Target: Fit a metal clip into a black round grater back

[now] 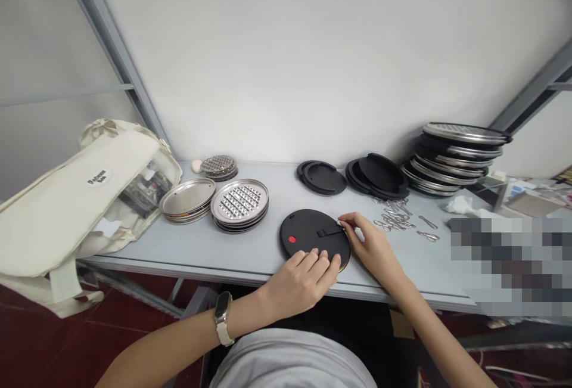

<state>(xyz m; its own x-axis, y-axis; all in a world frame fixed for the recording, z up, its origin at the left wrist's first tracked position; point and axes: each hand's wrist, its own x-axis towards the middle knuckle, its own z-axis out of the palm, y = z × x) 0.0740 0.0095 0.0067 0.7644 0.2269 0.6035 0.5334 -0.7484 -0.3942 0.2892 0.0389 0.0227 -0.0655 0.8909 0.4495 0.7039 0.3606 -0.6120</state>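
A black round disc (pixel 308 221) with a red dot lies on the table in front of me. A slot runs across part of its face toward the right edge. My left hand (pixel 308 278), with a watch (pixel 222 317) on its wrist, grips the disc's near side, fingers laid over the top. At the far right rim, my right hand (pixel 366 245) pinches a small shiny metal clip (pixel 340 224), mostly hidden by the fingertips. Loose metal clips (pixel 395 216) are scattered to the right of that hand.
Left of the disc stand stacked metal grater discs (pixel 239 201), plain metal discs (pixel 187 197) and smaller grater discs (pixel 218 164). Black discs (pixel 322 177) and black trays (pixel 378 174) sit behind. A tall disc stack (pixel 456 158) rises at right. A cream bag (pixel 80 197) overhangs the left edge.
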